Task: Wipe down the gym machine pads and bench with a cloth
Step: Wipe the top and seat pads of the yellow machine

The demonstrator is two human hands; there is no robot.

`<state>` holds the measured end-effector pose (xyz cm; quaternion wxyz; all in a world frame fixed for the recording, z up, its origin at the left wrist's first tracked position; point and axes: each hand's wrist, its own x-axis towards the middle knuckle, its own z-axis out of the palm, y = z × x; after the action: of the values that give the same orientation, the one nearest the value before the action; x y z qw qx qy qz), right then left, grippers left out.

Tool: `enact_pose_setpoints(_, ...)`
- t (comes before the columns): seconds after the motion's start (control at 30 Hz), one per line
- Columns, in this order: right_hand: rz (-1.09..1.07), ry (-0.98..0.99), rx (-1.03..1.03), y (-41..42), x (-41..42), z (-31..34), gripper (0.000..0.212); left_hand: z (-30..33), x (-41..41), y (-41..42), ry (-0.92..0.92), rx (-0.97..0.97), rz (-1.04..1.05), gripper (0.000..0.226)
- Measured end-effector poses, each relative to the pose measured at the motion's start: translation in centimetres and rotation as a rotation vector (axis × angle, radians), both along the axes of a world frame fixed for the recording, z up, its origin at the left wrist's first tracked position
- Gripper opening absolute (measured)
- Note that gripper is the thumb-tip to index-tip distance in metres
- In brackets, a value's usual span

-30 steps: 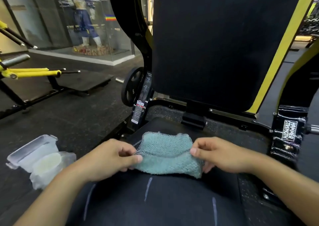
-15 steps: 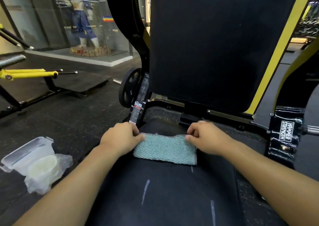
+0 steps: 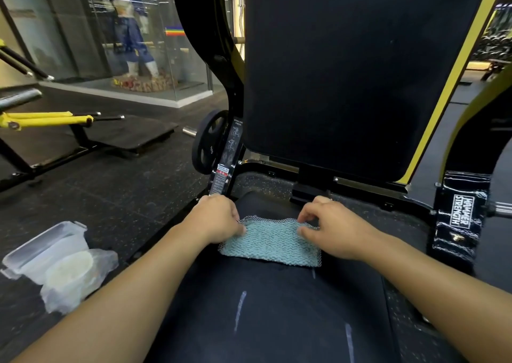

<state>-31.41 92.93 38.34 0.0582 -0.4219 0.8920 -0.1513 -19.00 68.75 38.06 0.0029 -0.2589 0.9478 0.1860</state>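
A teal knitted cloth [image 3: 270,242] lies folded flat on the far end of the black seat pad [image 3: 277,313]. My left hand [image 3: 214,218] pinches the cloth's far left corner with curled fingers. My right hand [image 3: 329,228] pinches the far right edge, its thumb lying on the cloth and its fingers arched over it. The tall black back pad [image 3: 346,72] rises just behind the seat. Two pale streaks mark the seat pad nearer to me.
A clear plastic container [image 3: 41,249] and a bagged white tub [image 3: 72,274] sit on the dark rubber floor at the left. A weight plate [image 3: 210,141] hangs on the machine frame left of the seat. A yellow-armed machine [image 3: 47,119] stands further left.
The cloth has moved away from me to the seat's far end and has been laid flat. Both hands went forward with it and now stay at its far corners.
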Motion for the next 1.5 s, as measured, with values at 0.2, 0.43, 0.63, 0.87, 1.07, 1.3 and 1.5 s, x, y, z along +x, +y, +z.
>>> enact_pose_setpoints(0.2,-0.014,-0.018,-0.052,0.5,-0.6,0.6,0.012,2.2,0.6,-0.1,0.154,0.184,0.009,0.02)
enact_pose_setpoints(0.43,-0.031,-0.014,-0.068,1.2,-1.3,0.5,0.009,5.2,-1.7,3.7,0.122,0.339,0.066,0.013)
enact_pose_setpoints(0.63,-0.087,0.021,-0.086,1.9,-2.3,0.0,0.008,4.2,-5.0,9.0,-0.018,0.78,0.04,0.035)
enact_pose_setpoints(0.87,-0.067,-0.071,-0.043,1.5,-2.7,-0.6,0.021,1.6,-5.0,5.6,0.178,0.342,0.044,0.012)
enact_pose_setpoints(1.07,0.017,-0.014,0.188,-1.0,-2.7,-0.9,0.059,0.6,-3.7,4.3,-0.097,0.036,-0.288,0.046)
enact_pose_setpoints(1.3,0.036,-0.08,0.15,-1.6,-2.8,-1.3,0.024,-0.2,-3.9,4.1,-0.006,0.002,-0.333,0.016)
enact_pose_setpoints(1.5,0.052,-0.054,-0.095,0.0,-1.6,0.6,0.02,0.4,-2.4,3.3,0.241,0.117,-0.339,0.024)
